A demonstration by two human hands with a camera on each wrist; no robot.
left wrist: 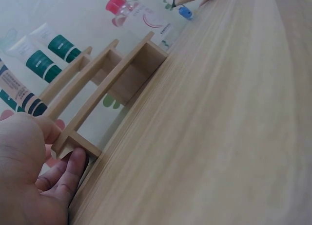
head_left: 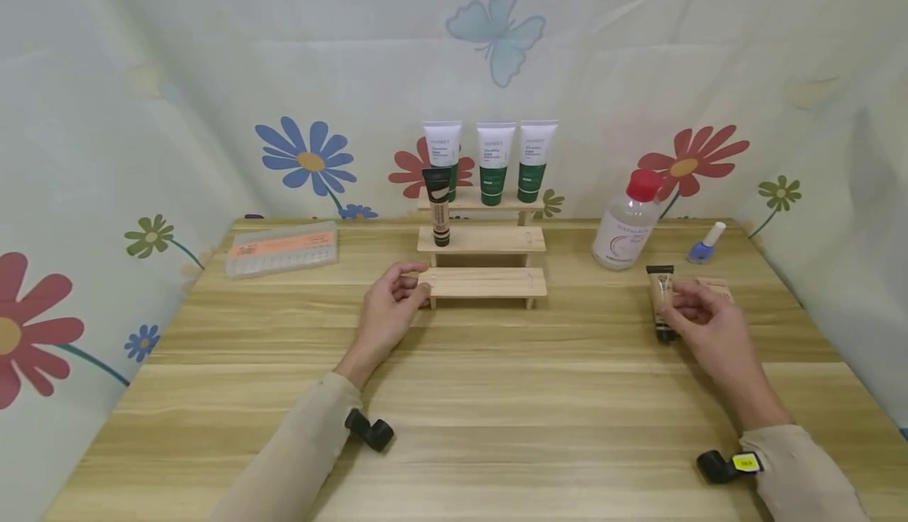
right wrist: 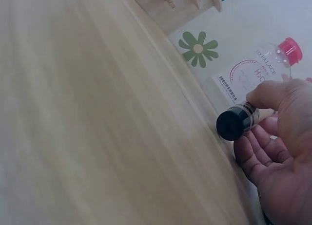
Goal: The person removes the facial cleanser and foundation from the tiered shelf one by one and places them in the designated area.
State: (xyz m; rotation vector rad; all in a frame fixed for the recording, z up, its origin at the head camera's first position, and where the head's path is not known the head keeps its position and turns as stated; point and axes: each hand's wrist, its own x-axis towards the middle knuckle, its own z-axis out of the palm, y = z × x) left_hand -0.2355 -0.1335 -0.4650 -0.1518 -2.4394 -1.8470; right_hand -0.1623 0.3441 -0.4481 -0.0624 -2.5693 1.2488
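My left hand [head_left: 388, 303] grips the left end of the lowest step of a three-tier wooden display stand [head_left: 489, 282], thumb above and fingers at its underside in the left wrist view. On the middle step a beige tube with black ends [head_left: 440, 213] stands upright at the left. Three white-and-green tubes [head_left: 494, 161] stand along the top step. Off to the right, my right hand [head_left: 712, 331] pinches a second beige tube [head_left: 662, 289] between thumb and fingers. Its black cap [right wrist: 231, 124] points down in the head view.
A clear bottle with a red cap [head_left: 626, 226] stands right of the stand, with a blue nail polish bottle [head_left: 702, 246] beyond it. Partly behind my right hand lies a flat beige piece [head_left: 718, 287]. A clear plastic case [head_left: 284, 250] lies at the back left.
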